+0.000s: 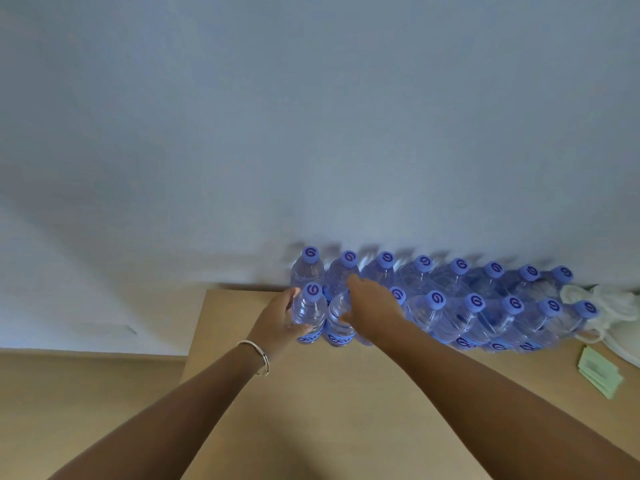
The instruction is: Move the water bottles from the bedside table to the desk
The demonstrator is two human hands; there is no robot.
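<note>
Left hand point(277, 318) wraps the end bottle point(309, 315) of the bottle rows point(450, 306) on the bench point(346, 410), right hand point(372, 306) clasps its neighbour point(337, 323); full, slick, squashy plastic, best gripped mid-body.

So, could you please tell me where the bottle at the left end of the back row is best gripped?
Probably by the neck just under its cap, from above: the back-left bottle stands upright against the wall, with bottles in front and beside it.

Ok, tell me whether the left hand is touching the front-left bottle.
Touching. The head view shows the left hand with its fingers and thumb wrapped round the front-left bottle.
</note>
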